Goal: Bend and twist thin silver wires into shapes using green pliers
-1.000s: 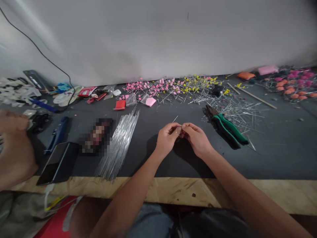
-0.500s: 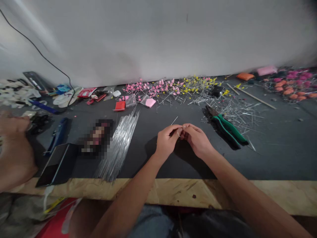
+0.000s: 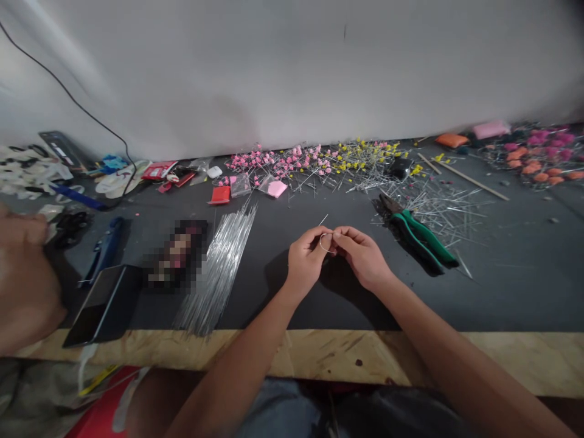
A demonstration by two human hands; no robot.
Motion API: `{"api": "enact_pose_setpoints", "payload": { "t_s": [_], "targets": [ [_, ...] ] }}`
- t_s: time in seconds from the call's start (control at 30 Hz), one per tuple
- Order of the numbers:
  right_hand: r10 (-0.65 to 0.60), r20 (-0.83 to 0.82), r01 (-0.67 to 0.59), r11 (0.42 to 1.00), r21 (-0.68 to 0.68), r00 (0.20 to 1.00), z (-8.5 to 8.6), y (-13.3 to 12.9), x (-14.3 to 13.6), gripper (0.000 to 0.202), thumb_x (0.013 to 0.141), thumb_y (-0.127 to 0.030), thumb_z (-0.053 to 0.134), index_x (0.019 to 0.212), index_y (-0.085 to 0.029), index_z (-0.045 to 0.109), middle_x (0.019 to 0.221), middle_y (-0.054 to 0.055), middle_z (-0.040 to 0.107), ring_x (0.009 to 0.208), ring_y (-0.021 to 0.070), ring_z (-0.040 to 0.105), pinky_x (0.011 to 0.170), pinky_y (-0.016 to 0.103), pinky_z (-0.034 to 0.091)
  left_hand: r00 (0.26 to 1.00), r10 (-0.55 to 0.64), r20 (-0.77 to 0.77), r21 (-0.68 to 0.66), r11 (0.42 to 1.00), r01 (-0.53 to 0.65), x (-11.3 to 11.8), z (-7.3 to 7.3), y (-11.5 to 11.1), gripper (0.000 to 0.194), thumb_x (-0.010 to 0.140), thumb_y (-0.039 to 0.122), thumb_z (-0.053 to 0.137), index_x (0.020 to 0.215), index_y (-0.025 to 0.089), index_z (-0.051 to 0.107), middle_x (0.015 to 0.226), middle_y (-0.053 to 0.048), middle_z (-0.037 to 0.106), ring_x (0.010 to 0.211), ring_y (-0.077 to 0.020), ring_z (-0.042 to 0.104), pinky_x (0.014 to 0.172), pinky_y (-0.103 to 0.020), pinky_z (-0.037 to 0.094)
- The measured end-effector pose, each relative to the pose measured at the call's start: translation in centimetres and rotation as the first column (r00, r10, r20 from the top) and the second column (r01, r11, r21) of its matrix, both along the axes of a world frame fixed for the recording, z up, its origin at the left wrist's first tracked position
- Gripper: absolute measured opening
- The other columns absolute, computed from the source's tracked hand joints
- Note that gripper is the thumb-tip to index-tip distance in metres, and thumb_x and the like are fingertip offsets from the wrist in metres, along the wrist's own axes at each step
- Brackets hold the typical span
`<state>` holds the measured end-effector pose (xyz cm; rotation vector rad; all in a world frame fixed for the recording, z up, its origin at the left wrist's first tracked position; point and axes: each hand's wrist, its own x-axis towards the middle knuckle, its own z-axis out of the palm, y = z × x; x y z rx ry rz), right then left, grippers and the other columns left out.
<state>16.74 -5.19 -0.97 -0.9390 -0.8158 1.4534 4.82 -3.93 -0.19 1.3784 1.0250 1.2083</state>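
Note:
Fingertips of my left hand [image 3: 305, 260] and my right hand [image 3: 364, 255] meet over the dark tabletop, both closed on one thin wire [image 3: 321, 242]. Part of this wire curves in a small loop by my left thumb, and a straight end sticks up beyond the left fingers. Where it runs between the fingertips is hidden. Left of my hands lies a bundle of straight silvery wires [image 3: 223, 261]. Pliers with green and black handles [image 3: 417, 237] rest to the right, jaws pointing away from me.
Pink-tipped wires [image 3: 283, 163] and yellow-tipped wires [image 3: 365, 155] are heaped along the wall. Loose wires [image 3: 447, 207] lie behind the pliers. At left are a propped phone [image 3: 103, 304], a blue tool [image 3: 106, 249] and another person's arm [image 3: 27, 280]. Orange and magenta pieces [image 3: 538, 161] sit far right.
The wire's curve by my left thumb now shows as a wider loop. My hands have shifted only slightly. At far left the other person's arm has moved a little.

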Motion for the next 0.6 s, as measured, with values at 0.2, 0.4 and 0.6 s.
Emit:
{"api": "enact_pose_setpoints", "payload": {
  "t_s": [0.2, 0.4, 0.6],
  "targets": [
    [-0.070, 0.124, 0.062, 0.996, 0.071, 0.990, 0.07, -0.12, 0.10, 0.012, 0.076, -0.030, 0.061, 0.073, -0.019, 0.060, 0.063, -0.002, 0.055, 0.063, 0.0103, 0.050, 0.065, 0.026, 0.039, 1.000, -0.018, -0.003, 0.019, 1.000, 0.019, -0.11, -0.15, 0.00, 0.015, 0.078, 0.030, 0.057, 0.085, 0.018, 0.063, 0.068, 0.000, 0.063, 0.064, -0.0110, 0.060, 0.064, -0.024, 0.048],
    [-0.118, 0.255, 0.087, 0.988, 0.130, 0.960, 0.36, -0.25, 0.17, 0.012, 0.075, -0.031, 0.060, 0.073, -0.019, 0.060, 0.065, -0.001, 0.057, 0.064, 0.0115, 0.053, 0.066, 0.027, 0.042, 0.999, -0.008, -0.050, 0.031, 0.999, 0.009, -0.21, -0.03, -0.07, 0.016, 0.079, 0.031, 0.057, 0.085, 0.018, 0.063, 0.069, 0.000, 0.064, 0.065, -0.0111, 0.060, 0.065, -0.024, 0.048],
    [-0.152, 0.317, 0.118, 0.985, 0.123, 0.936, 0.72, -0.35, 0.04, 0.014, 0.075, -0.032, 0.059, 0.072, -0.019, 0.059, 0.065, -0.001, 0.057, 0.064, 0.0117, 0.053, 0.066, 0.028, 0.042, 0.995, 0.010, -0.095, 0.055, 0.998, -0.004, -0.21, -0.01, -0.17, 0.016, 0.079, 0.032, 0.056, 0.085, 0.019, 0.063, 0.072, 0.000, 0.065, 0.067, -0.0117, 0.061, 0.065, -0.023, 0.048]
  ]
}}
